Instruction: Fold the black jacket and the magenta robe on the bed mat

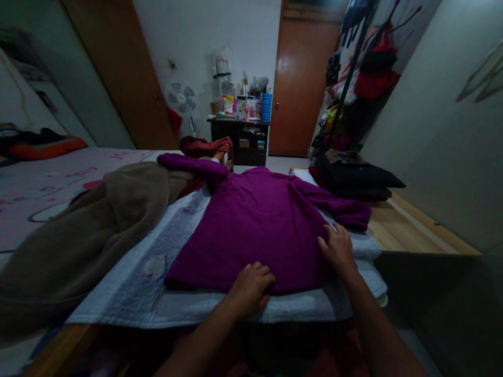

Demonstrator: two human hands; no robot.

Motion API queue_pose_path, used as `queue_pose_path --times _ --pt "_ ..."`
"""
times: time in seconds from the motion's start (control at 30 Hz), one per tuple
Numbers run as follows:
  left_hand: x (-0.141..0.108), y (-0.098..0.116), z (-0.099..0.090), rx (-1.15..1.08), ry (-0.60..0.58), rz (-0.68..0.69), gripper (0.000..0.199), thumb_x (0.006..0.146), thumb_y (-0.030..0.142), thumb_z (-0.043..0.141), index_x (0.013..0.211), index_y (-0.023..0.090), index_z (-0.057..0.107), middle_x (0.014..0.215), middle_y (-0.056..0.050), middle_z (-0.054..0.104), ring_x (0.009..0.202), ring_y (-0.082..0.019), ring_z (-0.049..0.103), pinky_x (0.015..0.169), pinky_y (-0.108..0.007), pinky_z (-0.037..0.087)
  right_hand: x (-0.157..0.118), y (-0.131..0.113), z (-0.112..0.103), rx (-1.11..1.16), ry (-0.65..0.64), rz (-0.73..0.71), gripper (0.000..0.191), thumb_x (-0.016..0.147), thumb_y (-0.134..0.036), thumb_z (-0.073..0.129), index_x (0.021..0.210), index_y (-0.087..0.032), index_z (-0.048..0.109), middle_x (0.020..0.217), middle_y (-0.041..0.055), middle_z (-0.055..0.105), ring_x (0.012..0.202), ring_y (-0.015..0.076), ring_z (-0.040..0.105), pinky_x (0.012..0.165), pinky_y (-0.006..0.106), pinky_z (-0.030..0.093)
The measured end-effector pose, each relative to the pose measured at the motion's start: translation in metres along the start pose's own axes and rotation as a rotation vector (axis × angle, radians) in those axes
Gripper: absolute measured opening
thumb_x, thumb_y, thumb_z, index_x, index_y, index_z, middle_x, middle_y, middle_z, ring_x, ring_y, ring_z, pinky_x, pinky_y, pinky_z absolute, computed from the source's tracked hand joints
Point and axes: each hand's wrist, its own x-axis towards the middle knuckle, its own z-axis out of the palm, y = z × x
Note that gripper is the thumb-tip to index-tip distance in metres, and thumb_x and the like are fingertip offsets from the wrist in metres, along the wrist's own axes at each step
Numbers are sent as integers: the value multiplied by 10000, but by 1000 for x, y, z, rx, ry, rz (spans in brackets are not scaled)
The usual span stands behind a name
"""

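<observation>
A purple long-sleeved top (255, 225) lies spread out before me, its collar end pointing away and its hem toward me. One sleeve stretches left onto a brown garment; the other reaches right. My left hand (253, 288) is at the near hem, fingers curled over the cloth and thumb low at its edge. At the right side edge of the top, my right hand (338, 248) touches the fabric with its thumb and fingers apart. Beneath the top is a pale blue quilted cloth (157, 293).
A heap of brown fleece-like cloth (102, 220) lies at left, beside a pink printed bed cover (51, 178). Folded dark clothes (353, 175) are stacked at right by a wooden board (408, 225). Behind stand a fan (183, 98), a dark shelf (236, 139) and a door (296, 89).
</observation>
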Motion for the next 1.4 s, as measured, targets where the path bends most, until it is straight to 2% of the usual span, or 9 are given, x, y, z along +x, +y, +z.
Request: queue_pose_path --times 0.23,0.5,0.6,0.73,0.87,1.03,1.2,1.3,1.4 --pt "7 10 6 96 -22 -11 304 670 136 578 945 241 507 1031 -41 580 953 -240 518 792 -375 430 34 18 -8 -38 -280 247 449 909 -412 472 1237 -117 557 1093 165 677 961 266 642 785 309 432" --pt "13 5 -1 55 4 -7 284 667 145 560 932 236 513 979 -43 582 908 -227 546 770 -349 433 50 18 -20 129 -306 103 308 909 -327 447 1018 -169 688 1054 94 710 949 211 643 791 249 416" --pt "13 -5 -8 -29 59 -14 252 690 131 518 921 231 520 926 -31 581 883 -196 550 761 -313 424 50 29 -32 37 -266 162 331 913 -314 412 972 -176 707 1022 101 719 931 217 649 774 260 415" --pt "12 -10 -8 -75 40 -4 272 672 122 517 920 232 540 925 -28 590 876 -189 549 752 -295 422 46 31 -37 -160 -420 248 284 858 -211 438 940 -157 705 1004 151 713 927 245 662 722 286 415" --pt "14 -8 -5 -60 -64 6 286 646 172 591 923 241 573 974 -28 604 909 -215 553 772 -313 437 56 17 -31 -216 -458 236 282 809 -185 464 992 -152 676 1058 165 693 978 275 654 718 308 428" --pt "25 -12 -19 -245 -186 26 320 728 373 657 1017 246 602 1012 -14 623 917 -195 578 778 -290 456 91 -3 -14 -230 -409 161 397 874 -420 479 1077 -118 638 1099 210 661 1013 303 638 809 364 453" --pt "45 -22 -15 -131 151 -57 377 851 396 571 1198 249 564 1308 -60 552 1239 -244 456 1058 -418 333 118 -16 9 -217 -385 195 445 913 -446 451 1154 -103 601 1135 221 646 1057 295 626 852 377 459" --pt "51 -30 5 -64 126 -93 570 851 455 567 1377 271 445 1504 -65 383 1415 -277 249 1151 -503 188 125 -12 18 -234 -412 207 391 906 -402 473 1141 -128 621 1104 195 664 1034 282 638 828 365 472" --pt "51 -35 22 -61 87 -116 634 873 519 513 1446 295 361 1553 -46 310 1447 -272 186 1169 -524 143 128 -3 22 -251 -419 226 340 917 -330 431 1099 -143 648 1085 189 665 999 284 644 804 374 477"
